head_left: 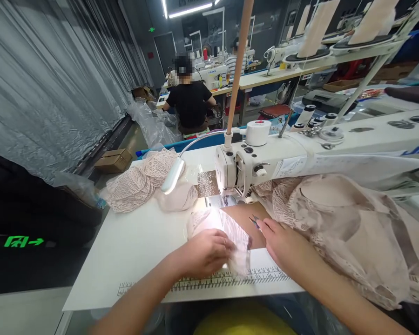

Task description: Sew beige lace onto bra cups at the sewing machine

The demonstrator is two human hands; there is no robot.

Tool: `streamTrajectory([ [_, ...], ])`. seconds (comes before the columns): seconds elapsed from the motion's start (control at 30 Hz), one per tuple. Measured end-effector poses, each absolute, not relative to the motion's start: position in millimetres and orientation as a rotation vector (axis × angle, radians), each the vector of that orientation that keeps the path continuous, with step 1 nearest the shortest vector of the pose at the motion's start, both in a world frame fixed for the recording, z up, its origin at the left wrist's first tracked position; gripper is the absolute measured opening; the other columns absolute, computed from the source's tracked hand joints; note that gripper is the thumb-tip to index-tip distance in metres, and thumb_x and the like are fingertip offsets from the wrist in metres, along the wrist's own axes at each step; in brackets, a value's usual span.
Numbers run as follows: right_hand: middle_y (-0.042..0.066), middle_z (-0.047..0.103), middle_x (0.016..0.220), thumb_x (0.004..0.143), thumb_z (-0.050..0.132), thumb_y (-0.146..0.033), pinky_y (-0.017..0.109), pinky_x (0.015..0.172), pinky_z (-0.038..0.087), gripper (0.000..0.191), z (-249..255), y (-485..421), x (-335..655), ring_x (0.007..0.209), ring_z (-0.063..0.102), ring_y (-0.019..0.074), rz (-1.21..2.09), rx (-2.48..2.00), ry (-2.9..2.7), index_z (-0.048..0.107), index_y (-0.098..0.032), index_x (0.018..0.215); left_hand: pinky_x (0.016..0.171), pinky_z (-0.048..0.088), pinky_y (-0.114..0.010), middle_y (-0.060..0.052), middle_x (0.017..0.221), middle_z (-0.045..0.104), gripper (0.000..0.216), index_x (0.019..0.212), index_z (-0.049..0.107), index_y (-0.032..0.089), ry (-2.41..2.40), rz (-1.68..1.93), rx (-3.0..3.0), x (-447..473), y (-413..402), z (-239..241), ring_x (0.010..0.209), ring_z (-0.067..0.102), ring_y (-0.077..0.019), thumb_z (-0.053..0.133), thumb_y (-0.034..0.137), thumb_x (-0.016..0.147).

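My left hand [209, 252] is closed on a pale pink lace bra cup [209, 221] that lies in front of the sewing machine needle area. The cup's near end is blurred by motion. To the right, my right hand [277, 237] holds small thread snips [254, 221], their blades pointing up and left over a brown plate [242, 216]. The snips' handles are mostly hidden in my fingers. The white sewing machine [230, 170] stands just beyond both hands, its lamp shining on the cloth.
Lace pieces [132, 186] are heaped at the table's left, beside a bendable lamp [173, 176]. A large pile of beige lace and cups [356, 232] covers the right. A ruler strip [226, 279] runs along the front edge. Another person [190, 100] sits ahead.
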State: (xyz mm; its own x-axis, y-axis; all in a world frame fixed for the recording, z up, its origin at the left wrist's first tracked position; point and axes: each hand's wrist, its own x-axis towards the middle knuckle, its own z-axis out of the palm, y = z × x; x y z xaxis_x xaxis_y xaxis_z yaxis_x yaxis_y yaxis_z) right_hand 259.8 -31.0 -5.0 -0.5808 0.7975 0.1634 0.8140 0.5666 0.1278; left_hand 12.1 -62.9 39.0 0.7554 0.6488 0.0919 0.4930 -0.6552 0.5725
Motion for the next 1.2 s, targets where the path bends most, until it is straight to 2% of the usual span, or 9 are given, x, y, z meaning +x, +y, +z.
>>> streamTrajectory([
  [0.17,0.018,0.066,0.092,0.074,0.042,0.006,0.031,0.059,0.049,0.045,-3,-18,245,0.072,0.065,0.0249,-0.294,-1.656,-2.673,0.06,-0.006,0.114,0.101,0.041,-0.033,-0.008,0.12,0.061,0.027,0.107,0.065,0.02,0.919,0.497,2.233,15,-73,47,0.113,0.053,-0.0207,0.06,0.024,0.08],
  [0.33,0.017,0.067,0.103,0.08,0.036,0.003,0.033,0.061,0.051,0.051,8,-12,249,0.078,0.067,0.0257,-0.046,-1.74,-2.668,0.053,-0.009,0.127,0.107,0.033,-0.043,-0.013,0.137,0.046,0.065,0.126,0.054,0.018,1.362,0.704,1.815,-7,-32,32,0.126,0.041,-0.0299,0.074,0.038,0.068],
  [0.43,0.014,0.064,0.116,0.087,0.032,-0.008,0.036,0.067,0.053,0.047,19,-16,255,0.088,0.066,0.0261,0.171,-1.571,-2.654,0.049,-0.011,0.131,0.096,0.041,-0.042,-0.015,0.123,0.056,0.079,0.129,0.05,0.014,1.339,0.685,1.498,-12,-13,19,0.112,0.052,-0.0307,0.079,0.039,0.06],
  [0.57,0.009,0.06,0.124,0.096,0.027,-0.035,0.038,0.079,0.053,0.045,28,-20,257,0.104,0.061,0.0262,0.554,-1.293,-2.532,0.052,-0.018,0.129,0.069,0.047,-0.03,-0.008,0.091,0.064,0.055,0.108,0.062,0.011,1.208,0.698,1.358,-8,-11,11,0.078,0.06,-0.0198,0.075,0.042,0.065],
  [0.67,0.006,0.06,0.124,0.095,0.03,-0.043,0.04,0.09,0.048,0.046,28,-16,253,0.113,0.056,0.0258,0.786,-1.178,-2.424,0.055,-0.022,0.128,0.059,0.044,-0.024,-0.005,0.076,0.062,0.041,0.088,0.066,0.009,1.094,0.689,1.277,-6,-18,12,0.064,0.056,-0.0137,0.073,0.045,0.068],
  [0.73,0.006,0.061,0.124,0.093,0.037,-0.045,0.041,0.094,0.046,0.044,27,-10,247,0.114,0.055,0.0265,0.912,-1.149,-2.348,0.058,-0.024,0.125,0.059,0.043,-0.024,-0.005,0.074,0.062,0.039,0.084,0.067,0.01,1.055,0.7,1.239,-5,-21,13,0.063,0.056,-0.0131,0.072,0.045,0.07],
  [0.87,0.006,0.065,0.117,0.086,0.052,-0.042,0.041,0.094,0.044,0.037,32,0,233,0.108,0.058,0.0272,1.067,-1.065,-2.254,0.065,-0.023,0.116,0.068,0.044,-0.026,-0.007,0.083,0.067,0.036,0.091,0.071,0.011,0.967,0.745,1.193,-3,-24,14,0.074,0.058,-0.0154,0.073,0.042,0.071],
  [1.03,0.005,0.068,0.099,0.084,0.056,-0.032,0.031,0.076,0.048,0.025,48,5,218,0.086,0.062,0.021,1.11,-0.966,-2.324,0.068,-0.021,0.103,0.073,0.045,-0.027,-0.009,0.086,0.07,0.035,0.094,0.073,0.011,0.907,0.737,1.198,1,-27,18,0.077,0.06,-0.0168,0.071,0.04,0.074],
  [1.2,0.003,0.065,0.08,0.082,0.057,-0.029,0.025,0.06,0.042,0.019,53,5,211,0.073,0.058,0.0172,1.178,-0.998,-2.348,0.067,-0.019,0.095,0.08,0.046,-0.029,-0.011,0.095,0.071,0.036,0.093,0.074,0.011,0.881,0.695,1.184,2,-29,17,0.087,0.062,-0.0208,0.073,0.04,0.071],
])
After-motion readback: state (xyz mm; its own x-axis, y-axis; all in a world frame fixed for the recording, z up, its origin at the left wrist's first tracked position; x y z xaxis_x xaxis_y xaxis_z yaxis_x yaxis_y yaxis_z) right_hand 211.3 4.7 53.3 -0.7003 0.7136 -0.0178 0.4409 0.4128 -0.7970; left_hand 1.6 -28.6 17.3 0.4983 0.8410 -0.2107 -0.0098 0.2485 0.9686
